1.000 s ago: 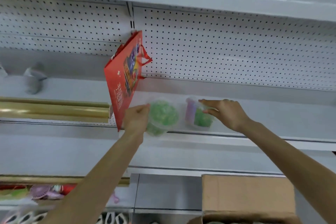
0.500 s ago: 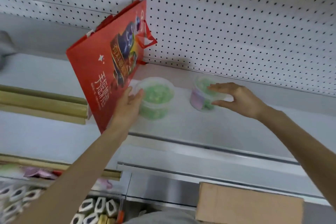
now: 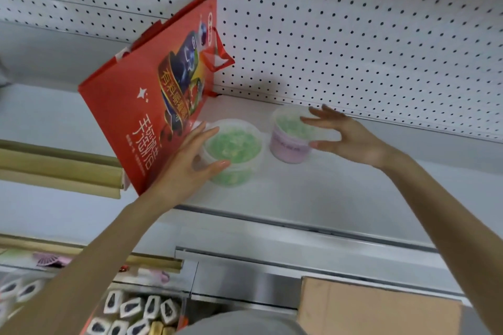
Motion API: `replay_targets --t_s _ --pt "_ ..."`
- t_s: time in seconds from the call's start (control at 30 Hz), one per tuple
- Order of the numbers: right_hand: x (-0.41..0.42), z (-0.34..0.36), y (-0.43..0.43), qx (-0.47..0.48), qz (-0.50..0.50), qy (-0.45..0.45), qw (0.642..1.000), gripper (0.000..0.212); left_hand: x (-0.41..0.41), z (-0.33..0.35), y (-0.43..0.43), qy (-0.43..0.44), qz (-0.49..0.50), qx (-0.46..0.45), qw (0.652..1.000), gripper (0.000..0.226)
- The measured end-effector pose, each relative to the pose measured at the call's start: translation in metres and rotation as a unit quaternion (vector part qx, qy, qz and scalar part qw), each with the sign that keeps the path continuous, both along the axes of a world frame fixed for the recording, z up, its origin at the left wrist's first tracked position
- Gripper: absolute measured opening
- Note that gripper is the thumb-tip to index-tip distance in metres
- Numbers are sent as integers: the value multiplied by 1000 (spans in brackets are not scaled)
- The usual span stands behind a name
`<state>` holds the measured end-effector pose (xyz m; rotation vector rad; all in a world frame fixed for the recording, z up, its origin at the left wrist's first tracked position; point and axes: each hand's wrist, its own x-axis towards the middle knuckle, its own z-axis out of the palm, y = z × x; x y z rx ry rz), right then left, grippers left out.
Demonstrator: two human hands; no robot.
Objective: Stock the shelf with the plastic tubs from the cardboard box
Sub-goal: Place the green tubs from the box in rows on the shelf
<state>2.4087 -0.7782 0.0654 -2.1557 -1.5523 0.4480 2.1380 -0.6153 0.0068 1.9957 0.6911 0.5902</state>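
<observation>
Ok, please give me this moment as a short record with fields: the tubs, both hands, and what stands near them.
shelf: white, pegboard back
left tub: clear, green contents, standing on shelf
right tub: pink label, green contents, standing further back
left hand: open, fingers at left tub's side
right hand: open, spread by right tub; contact unclear
red bag: tilted, left of the tubs
cardboard box: below, lower right

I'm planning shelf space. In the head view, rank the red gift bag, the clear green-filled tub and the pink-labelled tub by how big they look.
1. red gift bag, clearly largest.
2. clear green-filled tub.
3. pink-labelled tub, which looks slightly smaller, but it sits farther back, so that order is unsure.
</observation>
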Motion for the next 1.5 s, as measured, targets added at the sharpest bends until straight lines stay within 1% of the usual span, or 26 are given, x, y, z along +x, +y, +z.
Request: replay_targets --t_s 0.07,0.13,0.2,0.3,0.37,0.47,0.5,0.57,0.6,0.7,0.77,0.8,0.83,0.87,0.93,0.97,1.03,1.1,1.17,1.23,1.27,1.3,1.37,1.43,1.5 --pt "-1 -4 1 16 -38 4 999 50 0 -2 0 -12 -1 -17 1000 62" --pt "-5 -15 2 14 -34 -3 999 48 0 -1 -1 -25 -3 -33 999 62" --pt "-6 -26 4 37 -30 -22 999 47 0 1 -4 -29 2 -36 999 61" --pt "-8 -34 9 65 -42 -16 997 44 -1 1 -14 -35 6 -33 999 60" --pt "-11 -34 10 81 -59 0 995 43 -2 1 -23 -29 1 -20 999 63" --pt "-23 -17 -7 125 -93 5 988 41 1 3 -42 -27 -16 -36 999 63" --pt "-31 -10 -17 136 -85 21 987 41 3 4 -49 -29 -22 -43 998 60" --pt "-54 1 -39 144 -36 71 986 44 8 2 -62 -43 -34 -48 997 54" --pt "-67 2 -48 145 -10 75 987 47 10 1 -68 -50 -40 -49 997 51" --pt "-91 -10 -61 104 25 5 994 63 13 0 -86 -58 -59 -60 995 41" --pt "-99 -21 -65 75 24 -96 992 67 13 2 -99 -63 -82 -76 992 36" --pt "-100 -26 -67 76 22 -149 986 66 14 2 -105 -67 -96 -87 989 37" --pt "-100 -28 -71 82 14 -183 980 65 14 2 -109 -69 -112 -97 987 37" --pt "-97 -29 -75 83 2 -189 978 64 16 1 -112 -68 -132 -108 983 37" --pt "-87 -28 -86 79 -25 -158 984 61 22 0 -112 -63 -177 -123 974 35" --pt "-80 -27 -92 77 -32 -143 986 58 25 1 -109 -66 -183 -112 974 36" --pt "-69 -25 -103 70 -40 -124 989 52 33 5 -97 -80 -137 -50 986 34" --pt "-63 -24 -110 60 -55 -102 991 47 42 12 -78 -92 -65 54 992 32" --pt "-67 -24 -110 64 -72 -87 992 52 54 18 -59 -82 -40 152 984 35" --pt "-80 -27 -101 68 -110 -115 985 66 70 23 -43 -43 -61 199 977 37" --pt "-86 -30 -94 69 -131 -153 977 70 80 25 -37 -20 -82 209 974 39" --pt "-90 -33 -88 70 -148 -196 967 70 91 27 -32 1 -105 216 971 41" --pt "-86 -36 -83 60 -143 -235 960 64 109 29 -23 39 -154 255 954 48" --pt "-63 -34 -90 42 -102 -194 975 56 119 26 -13 83 -188 295 933 53" --pt "-34 -24 -104 19 -80 -119 989 54 120 21 -6 124 -200 304 923 52"
